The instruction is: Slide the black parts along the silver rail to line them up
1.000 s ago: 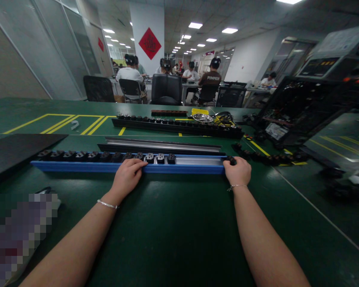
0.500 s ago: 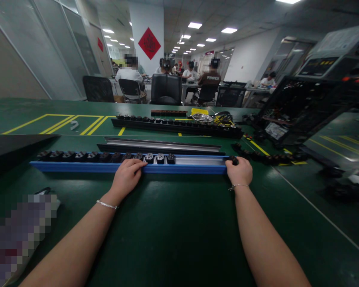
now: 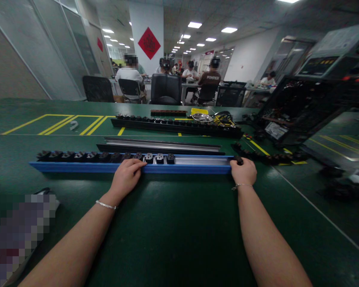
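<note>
A long blue rail point(image 3: 194, 168) lies across the green table in front of me, its left half filled with a row of dark socket modules point(image 3: 107, 156). My left hand point(image 3: 126, 177) rests on the rail's front edge near the middle, fingers curled against it below the last modules. My right hand point(image 3: 243, 172) is closed at the rail's right end, pinching a small black socket module point(image 3: 238, 160) there. The stretch of silver channel point(image 3: 200, 160) between my hands holds no modules.
Behind the blue rail lie a black-and-silver rail point(image 3: 161, 145) and a longer black rail of modules point(image 3: 176, 126). A metal bowl point(image 3: 202, 117), a yellow tray point(image 3: 200, 111) and loose black modules point(image 3: 266, 158) sit right. Dark equipment point(image 3: 302, 107) stands far right. Seated people work at the back.
My right hand has shifted a little to the right along the rail's end with the black module. The dark panel at the left edge has gone out of view. My left hand stays put.
</note>
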`<state>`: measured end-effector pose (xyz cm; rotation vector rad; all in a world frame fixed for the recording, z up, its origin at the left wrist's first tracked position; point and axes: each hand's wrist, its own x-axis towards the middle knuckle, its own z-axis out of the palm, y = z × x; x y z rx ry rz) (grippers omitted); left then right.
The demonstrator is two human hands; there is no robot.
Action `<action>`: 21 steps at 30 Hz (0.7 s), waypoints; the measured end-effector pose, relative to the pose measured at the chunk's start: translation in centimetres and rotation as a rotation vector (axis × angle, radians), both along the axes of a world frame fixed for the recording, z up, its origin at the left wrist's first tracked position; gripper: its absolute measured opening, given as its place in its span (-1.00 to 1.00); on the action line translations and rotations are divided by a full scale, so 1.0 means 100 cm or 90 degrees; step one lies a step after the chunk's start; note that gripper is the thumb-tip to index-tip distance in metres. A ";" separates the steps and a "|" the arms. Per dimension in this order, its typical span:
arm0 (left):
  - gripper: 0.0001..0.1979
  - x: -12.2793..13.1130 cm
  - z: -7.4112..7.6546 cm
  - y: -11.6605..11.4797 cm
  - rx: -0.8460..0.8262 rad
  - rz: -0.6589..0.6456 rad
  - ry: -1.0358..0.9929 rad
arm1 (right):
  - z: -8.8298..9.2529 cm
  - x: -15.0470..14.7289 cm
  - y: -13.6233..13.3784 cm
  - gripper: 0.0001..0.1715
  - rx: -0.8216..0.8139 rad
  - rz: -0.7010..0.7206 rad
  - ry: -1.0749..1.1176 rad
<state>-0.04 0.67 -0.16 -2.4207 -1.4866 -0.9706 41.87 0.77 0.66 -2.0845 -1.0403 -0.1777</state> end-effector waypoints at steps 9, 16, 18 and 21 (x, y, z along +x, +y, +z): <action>-0.68 -0.001 -0.001 0.000 0.002 0.000 -0.006 | -0.003 0.012 0.002 -0.58 0.007 -0.012 -0.016; -0.68 0.000 0.000 0.000 0.005 -0.004 -0.001 | -0.003 0.025 0.003 -0.62 -0.003 -0.035 -0.022; -0.68 0.000 0.001 0.000 0.004 -0.004 0.004 | -0.003 0.027 0.003 -0.63 -0.001 -0.037 -0.029; -0.68 0.000 0.000 0.000 0.003 -0.005 0.003 | -0.004 0.029 0.005 -0.64 0.008 -0.022 -0.045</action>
